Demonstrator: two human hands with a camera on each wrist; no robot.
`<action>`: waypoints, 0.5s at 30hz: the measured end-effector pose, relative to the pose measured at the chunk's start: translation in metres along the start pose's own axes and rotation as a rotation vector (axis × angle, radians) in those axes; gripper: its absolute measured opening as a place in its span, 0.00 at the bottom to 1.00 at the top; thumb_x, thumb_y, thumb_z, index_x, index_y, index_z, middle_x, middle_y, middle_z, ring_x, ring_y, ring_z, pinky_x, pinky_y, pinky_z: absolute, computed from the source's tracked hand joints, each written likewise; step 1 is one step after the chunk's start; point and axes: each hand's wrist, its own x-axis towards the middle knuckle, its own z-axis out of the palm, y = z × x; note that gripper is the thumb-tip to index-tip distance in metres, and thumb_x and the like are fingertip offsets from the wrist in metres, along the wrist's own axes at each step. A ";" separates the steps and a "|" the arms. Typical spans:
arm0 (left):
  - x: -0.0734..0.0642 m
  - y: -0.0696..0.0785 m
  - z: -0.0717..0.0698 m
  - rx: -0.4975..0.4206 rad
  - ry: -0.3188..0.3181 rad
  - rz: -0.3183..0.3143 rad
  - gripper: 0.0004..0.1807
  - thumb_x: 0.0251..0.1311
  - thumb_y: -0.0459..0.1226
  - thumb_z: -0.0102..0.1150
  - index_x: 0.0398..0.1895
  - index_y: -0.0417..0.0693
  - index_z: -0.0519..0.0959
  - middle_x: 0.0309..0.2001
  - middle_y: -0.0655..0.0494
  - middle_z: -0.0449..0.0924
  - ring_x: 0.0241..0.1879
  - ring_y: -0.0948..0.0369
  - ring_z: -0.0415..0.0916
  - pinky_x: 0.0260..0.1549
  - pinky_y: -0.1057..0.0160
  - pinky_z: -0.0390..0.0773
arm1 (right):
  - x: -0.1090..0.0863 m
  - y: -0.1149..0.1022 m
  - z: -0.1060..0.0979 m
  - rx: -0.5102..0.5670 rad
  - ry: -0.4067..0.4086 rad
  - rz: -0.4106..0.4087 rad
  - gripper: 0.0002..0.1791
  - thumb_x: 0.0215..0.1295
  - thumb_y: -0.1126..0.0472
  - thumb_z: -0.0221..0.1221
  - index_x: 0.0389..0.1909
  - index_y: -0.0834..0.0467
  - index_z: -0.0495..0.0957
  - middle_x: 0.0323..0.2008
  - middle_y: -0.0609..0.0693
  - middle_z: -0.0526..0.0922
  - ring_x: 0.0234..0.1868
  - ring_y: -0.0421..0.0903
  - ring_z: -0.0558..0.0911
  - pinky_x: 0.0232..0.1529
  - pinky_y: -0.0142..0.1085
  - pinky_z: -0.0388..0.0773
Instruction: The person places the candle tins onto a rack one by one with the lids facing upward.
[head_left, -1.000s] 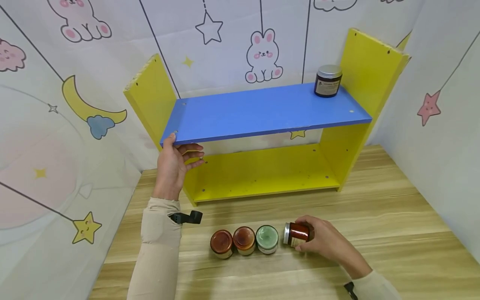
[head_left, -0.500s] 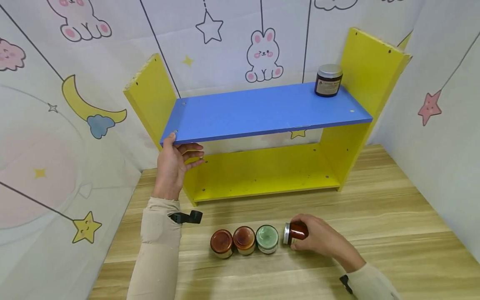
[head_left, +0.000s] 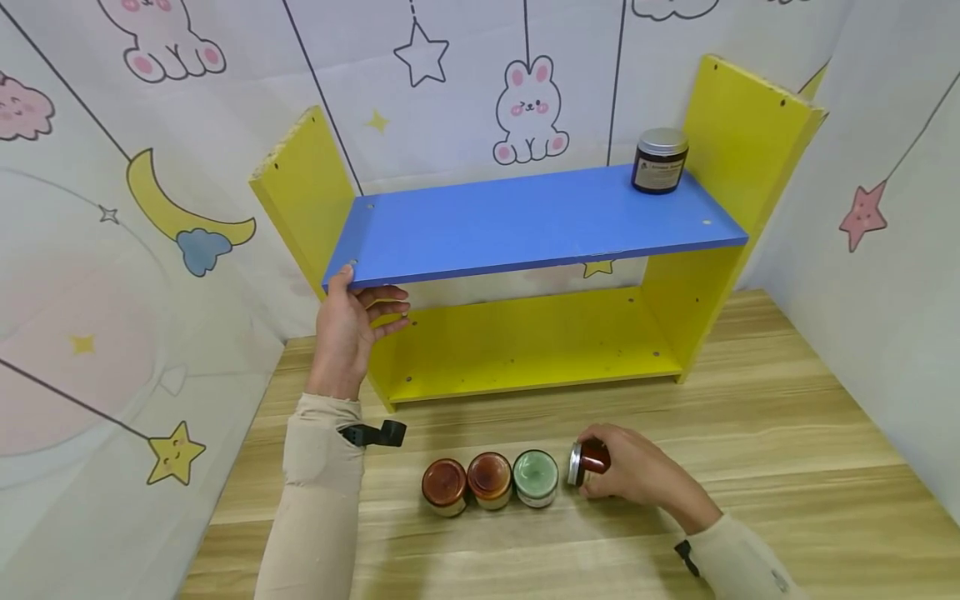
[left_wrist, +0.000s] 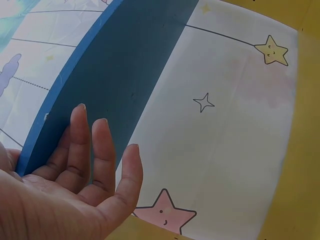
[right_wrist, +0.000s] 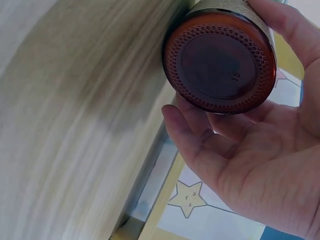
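Note:
My right hand (head_left: 633,471) grips an amber glass jar (head_left: 596,458) with a silver lid, tipped on its side, lid pointing left. In the right wrist view the round dimpled base of the jar (right_wrist: 220,65) faces the camera, with the thumb on one side and fingers on the other. At the left front corner of the blue shelf board (head_left: 525,221), my left hand (head_left: 347,333) holds on, thumb on top and fingers underneath. The left wrist view shows several fingers (left_wrist: 103,160) of that hand spread below the board. Just left of the held jar stands a green jar (head_left: 536,477).
Two reddish-brown jars (head_left: 444,483) stand in the row left of the green one. A dark jar with a silver lid (head_left: 660,162) sits at the right end of the blue board. Yellow side panels and a yellow bottom board (head_left: 517,346) frame the shelf on the wooden table (head_left: 765,433).
My right hand has slid slightly left over the jar, covering more of its body and label. The left hand keeps its hold on the board's corner.

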 end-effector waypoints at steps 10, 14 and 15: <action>-0.001 0.001 0.001 -0.024 0.001 0.010 0.29 0.80 0.54 0.29 0.68 0.46 0.67 0.33 0.54 0.86 0.35 0.54 0.81 0.43 0.53 0.83 | 0.000 0.001 0.002 -0.024 0.067 -0.034 0.36 0.44 0.53 0.79 0.55 0.57 0.78 0.45 0.49 0.83 0.41 0.44 0.79 0.40 0.39 0.76; -0.002 0.001 0.001 -0.019 -0.003 0.006 0.30 0.80 0.55 0.29 0.69 0.46 0.66 0.33 0.54 0.85 0.35 0.54 0.81 0.46 0.50 0.82 | -0.001 0.000 0.001 -0.008 0.076 -0.033 0.39 0.44 0.53 0.79 0.59 0.57 0.77 0.47 0.50 0.83 0.43 0.44 0.79 0.42 0.39 0.77; -0.002 0.001 0.001 -0.017 -0.003 0.005 0.30 0.80 0.55 0.29 0.69 0.46 0.66 0.33 0.54 0.85 0.35 0.54 0.81 0.48 0.49 0.82 | -0.001 -0.001 0.001 0.002 0.077 -0.025 0.39 0.44 0.53 0.79 0.60 0.57 0.77 0.47 0.51 0.83 0.43 0.44 0.79 0.42 0.40 0.77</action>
